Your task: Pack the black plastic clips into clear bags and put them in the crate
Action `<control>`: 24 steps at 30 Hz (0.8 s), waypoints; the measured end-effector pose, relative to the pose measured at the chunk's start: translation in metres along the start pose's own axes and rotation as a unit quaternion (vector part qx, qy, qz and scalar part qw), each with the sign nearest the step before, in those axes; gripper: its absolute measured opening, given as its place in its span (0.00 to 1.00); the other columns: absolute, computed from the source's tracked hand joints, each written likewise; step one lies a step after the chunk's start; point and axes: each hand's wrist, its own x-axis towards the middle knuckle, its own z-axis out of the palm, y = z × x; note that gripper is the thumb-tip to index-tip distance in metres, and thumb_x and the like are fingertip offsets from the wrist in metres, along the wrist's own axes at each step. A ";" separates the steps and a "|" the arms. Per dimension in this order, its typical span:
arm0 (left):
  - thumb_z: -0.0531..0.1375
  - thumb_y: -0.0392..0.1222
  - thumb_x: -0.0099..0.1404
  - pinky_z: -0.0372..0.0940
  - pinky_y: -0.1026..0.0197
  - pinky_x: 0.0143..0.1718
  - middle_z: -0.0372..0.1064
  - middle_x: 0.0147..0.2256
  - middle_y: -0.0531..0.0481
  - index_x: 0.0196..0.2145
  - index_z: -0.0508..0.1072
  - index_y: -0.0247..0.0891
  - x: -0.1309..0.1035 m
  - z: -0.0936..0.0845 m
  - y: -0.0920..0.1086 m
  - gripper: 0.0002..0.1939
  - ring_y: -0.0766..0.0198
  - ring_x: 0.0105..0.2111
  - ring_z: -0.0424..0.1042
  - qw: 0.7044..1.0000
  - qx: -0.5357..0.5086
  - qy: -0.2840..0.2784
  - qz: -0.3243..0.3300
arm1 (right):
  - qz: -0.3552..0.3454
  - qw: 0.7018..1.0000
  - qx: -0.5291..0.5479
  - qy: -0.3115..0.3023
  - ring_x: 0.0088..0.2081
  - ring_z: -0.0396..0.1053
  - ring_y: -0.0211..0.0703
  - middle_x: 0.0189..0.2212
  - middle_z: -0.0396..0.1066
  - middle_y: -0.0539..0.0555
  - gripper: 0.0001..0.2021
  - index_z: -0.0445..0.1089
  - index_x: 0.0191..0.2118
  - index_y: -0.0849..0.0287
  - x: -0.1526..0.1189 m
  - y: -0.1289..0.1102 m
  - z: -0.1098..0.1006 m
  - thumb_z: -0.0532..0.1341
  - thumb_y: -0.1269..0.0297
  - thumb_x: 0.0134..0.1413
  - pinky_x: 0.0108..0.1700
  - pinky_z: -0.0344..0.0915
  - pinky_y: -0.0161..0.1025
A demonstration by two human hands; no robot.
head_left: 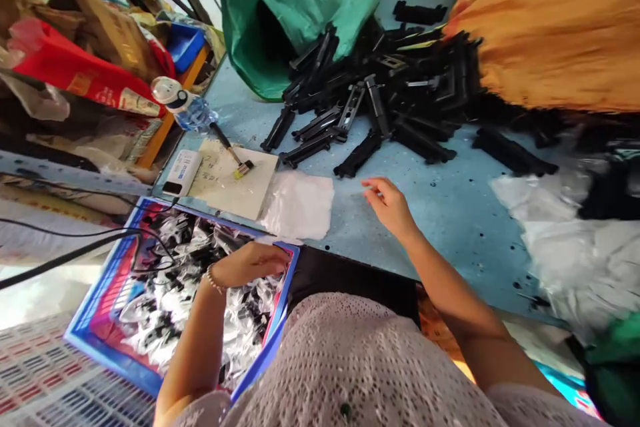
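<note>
My right hand [387, 207] hovers above the blue table, its fingers loosely bent, with a gap between thumb and forefinger and nothing visible in it. Just beyond it lies a black elongated plastic part [357, 155], at the near edge of a heap of similar parts [400, 80]. My left hand [255, 262] is over the right corner of a blue basket [283, 300], fingers stretched toward the rim; its underside is hidden. Black parts in clear bags [200, 260] fill the basket. A stack of clear plastic bags [303, 203] lies flat between my hands.
A green sack [300, 0] opens toward the heap, and an orange sack [550, 27] stands at right. A brush [235, 157] rests on cardboard [215, 187], beside a white box [184, 172] and a bottle [193, 110]. More plastic bags [575, 247] lie at right. Black cables [75, 253] cross the basket.
</note>
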 end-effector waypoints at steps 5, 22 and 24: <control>0.56 0.42 0.72 0.68 0.53 0.55 0.76 0.51 0.40 0.53 0.76 0.37 0.137 -0.006 0.115 0.16 0.56 0.49 0.75 0.962 0.106 0.189 0.167 | -0.033 0.997 0.034 0.053 0.36 0.74 0.41 0.45 0.76 0.56 0.12 0.74 0.46 0.54 0.054 -0.016 -0.005 0.58 0.57 0.62 0.38 0.73 0.41; 0.66 0.56 0.59 0.58 0.64 0.29 0.66 0.27 0.53 0.38 0.71 0.37 0.202 0.066 0.173 0.20 0.66 0.27 0.64 0.928 -0.358 0.068 0.085 | -0.120 0.957 -0.248 0.088 0.32 0.67 0.48 0.27 0.69 0.57 0.27 0.63 0.31 0.54 0.017 -0.008 -0.070 0.43 0.39 0.70 0.36 0.61 0.44; 0.68 0.57 0.57 0.59 0.64 0.28 0.66 0.27 0.54 0.38 0.71 0.37 0.204 0.077 0.175 0.22 0.67 0.26 0.64 0.906 -0.396 0.129 0.073 | -0.086 0.972 -0.213 0.048 0.27 0.64 0.44 0.23 0.66 0.53 0.27 0.60 0.29 0.53 0.013 -0.012 -0.063 0.40 0.42 0.72 0.33 0.58 0.41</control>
